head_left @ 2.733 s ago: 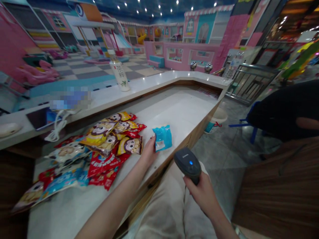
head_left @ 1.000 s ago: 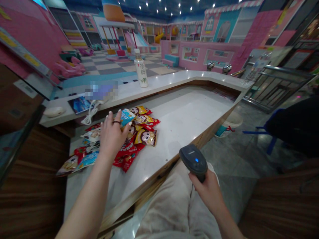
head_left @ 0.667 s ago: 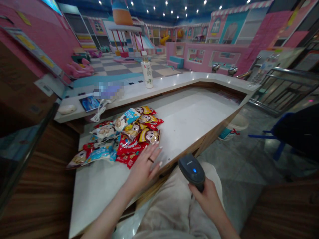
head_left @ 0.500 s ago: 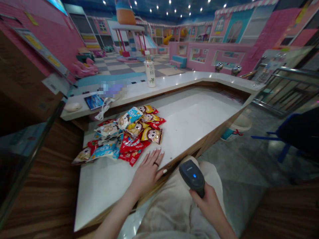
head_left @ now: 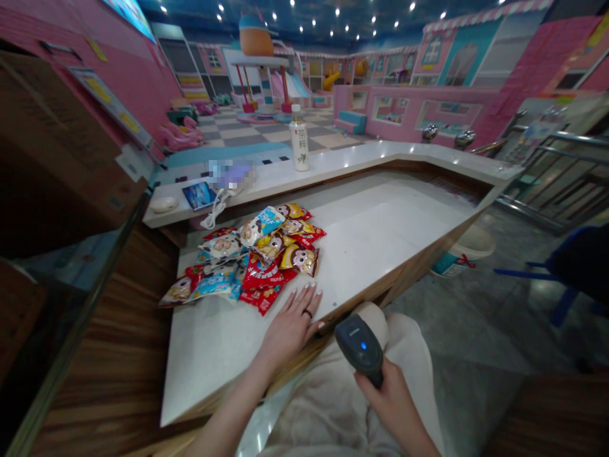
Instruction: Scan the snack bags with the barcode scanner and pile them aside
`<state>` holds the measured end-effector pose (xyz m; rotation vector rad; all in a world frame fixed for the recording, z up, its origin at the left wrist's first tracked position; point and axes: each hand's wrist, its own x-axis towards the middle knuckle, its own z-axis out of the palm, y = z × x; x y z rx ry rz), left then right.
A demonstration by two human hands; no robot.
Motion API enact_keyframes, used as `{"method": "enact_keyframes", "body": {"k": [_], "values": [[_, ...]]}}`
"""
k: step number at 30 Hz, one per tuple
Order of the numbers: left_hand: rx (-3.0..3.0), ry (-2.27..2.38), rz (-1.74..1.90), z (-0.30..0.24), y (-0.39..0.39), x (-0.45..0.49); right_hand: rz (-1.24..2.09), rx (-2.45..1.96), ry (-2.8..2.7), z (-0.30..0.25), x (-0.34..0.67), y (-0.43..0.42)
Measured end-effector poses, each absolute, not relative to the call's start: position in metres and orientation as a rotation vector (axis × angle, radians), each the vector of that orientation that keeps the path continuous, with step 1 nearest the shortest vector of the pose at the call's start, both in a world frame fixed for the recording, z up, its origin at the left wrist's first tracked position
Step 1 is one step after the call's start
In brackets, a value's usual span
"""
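Note:
My left hand (head_left: 294, 324) lies flat on the white desk top (head_left: 352, 235), fingers stretched out, close to its front edge. Just beyond the fingertips is a heap of shiny snack packets: a red packet (head_left: 262, 273), a yellow packet (head_left: 301, 258) with a cartoon face, a blue-and-white packet (head_left: 261, 225) and several more, partly overlapping. My right hand (head_left: 387, 390) is wrapped round the handle of a dark barcode scanner (head_left: 359, 343), held above my lap. A blue light glows on the scanner's back. Its head points toward the desk, apart from the packets.
A raised white ledge (head_left: 352, 162) runs behind the desk top, bearing a bottle (head_left: 299, 141), a picture card (head_left: 198, 195), a white cable (head_left: 216, 209) and a white oval object (head_left: 163, 205). A bucket (head_left: 464, 251) and a blue-legged stool (head_left: 566, 279) stand at right.
The view has turned slightly left, so the desk and packets appear further right. The scanner has shifted a little left and down relative to the desk. My left hand stays flat.

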<state>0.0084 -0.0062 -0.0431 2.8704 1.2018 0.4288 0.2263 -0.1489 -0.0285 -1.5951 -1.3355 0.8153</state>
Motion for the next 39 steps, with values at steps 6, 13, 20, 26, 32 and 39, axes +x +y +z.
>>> {"method": "enact_keyframes", "body": {"k": [6,13,20,26,32,39], "values": [[2.657,1.176,0.51,-0.038,-0.009,0.008,0.783,-1.603,-1.373,-0.027,0.231,-0.148],[2.347,1.265,1.223,0.024,0.028,-0.014,0.76,-1.659,-1.347,-0.031,0.249,-0.148],[2.378,1.841,1.329,0.064,0.115,-0.043,0.745,-1.684,-1.353,-0.03,0.253,-0.147],[2.396,1.97,1.046,0.07,0.139,-0.048,0.719,-1.665,-1.371,-0.026,0.252,-0.147],[2.165,1.7,1.54,0.092,0.105,-0.03,0.647,-1.687,-1.326,-0.014,0.254,-0.147],[0.705,0.939,1.248,0.042,0.062,0.054,0.59,-1.625,-1.196,-0.006,0.252,-0.142]]}}
